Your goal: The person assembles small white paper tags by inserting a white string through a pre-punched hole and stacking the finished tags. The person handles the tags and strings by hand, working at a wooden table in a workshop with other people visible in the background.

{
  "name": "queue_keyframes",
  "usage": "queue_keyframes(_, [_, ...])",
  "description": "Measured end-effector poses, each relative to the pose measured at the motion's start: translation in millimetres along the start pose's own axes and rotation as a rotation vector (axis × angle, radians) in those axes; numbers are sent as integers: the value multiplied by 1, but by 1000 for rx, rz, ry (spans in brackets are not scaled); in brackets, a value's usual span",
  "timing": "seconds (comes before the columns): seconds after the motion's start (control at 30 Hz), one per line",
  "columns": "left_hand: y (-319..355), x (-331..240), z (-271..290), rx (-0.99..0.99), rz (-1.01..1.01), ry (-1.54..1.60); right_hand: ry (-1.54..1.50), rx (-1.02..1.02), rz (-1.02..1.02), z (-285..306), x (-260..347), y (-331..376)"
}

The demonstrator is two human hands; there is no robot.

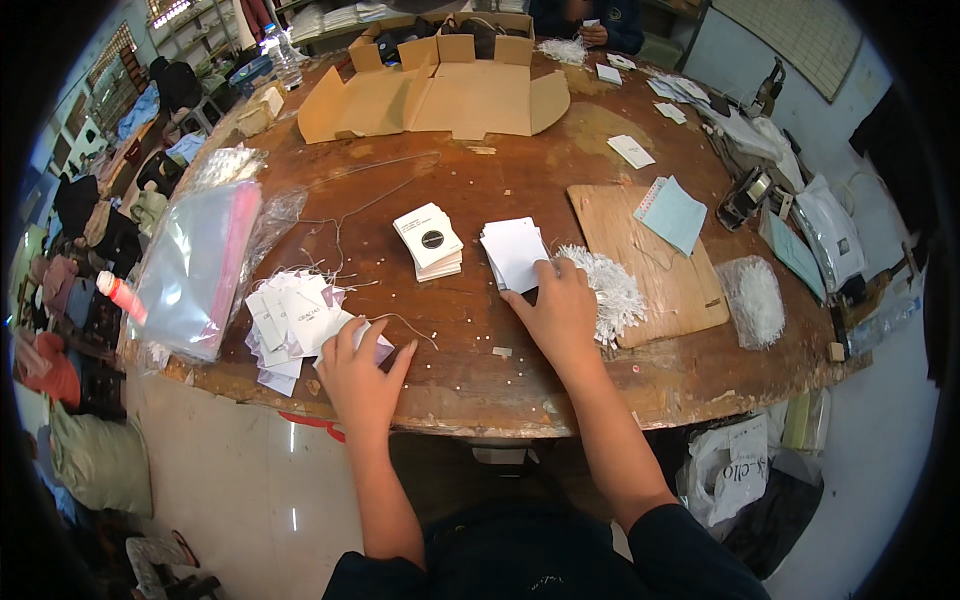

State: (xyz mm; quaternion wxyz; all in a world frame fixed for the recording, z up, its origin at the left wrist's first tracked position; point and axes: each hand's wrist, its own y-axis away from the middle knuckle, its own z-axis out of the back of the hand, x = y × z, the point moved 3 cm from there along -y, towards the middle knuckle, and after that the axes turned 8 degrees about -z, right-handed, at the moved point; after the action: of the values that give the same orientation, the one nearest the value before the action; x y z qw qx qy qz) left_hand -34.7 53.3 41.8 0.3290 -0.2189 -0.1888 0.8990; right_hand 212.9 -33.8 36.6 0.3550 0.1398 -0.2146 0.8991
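Note:
A loose heap of white hang tags (287, 322) with strings lies at the left of the table. My left hand (358, 372) rests at the heap's right edge, fingers spread and bent a little, with nothing visible gripped. Right of centre sits a small stack of plain white cards (512, 245). My right hand (556, 312) has its thumb and fingers round the near right corner of that stack. A neat stack of cards with a black round mark (428, 240) stands between the hands, farther off. Just right of my right hand lies a bundle of white strings (610, 290).
Clear plastic bags (195, 270) lie at the left. An opened cardboard box (470, 95) stands at the back, near another person's hand (594, 36). At the right are a wooden board (650, 290) with a pale blue paper (672, 217) and a bagged white bundle (752, 303).

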Motion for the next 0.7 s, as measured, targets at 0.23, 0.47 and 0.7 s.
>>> queue_keyframes(0.23, [-98,-13,-49,59,-154,214,-9,-118,43,1,-1,10])
queue_keyframes(0.47, [-175,-6,-89,603,-216,189,-54,-113,33,-7,-6,8])
queue_keyframes(0.7, [-174,-17,-83,781,-263,70,-55,-91,4,-4,-5,9])
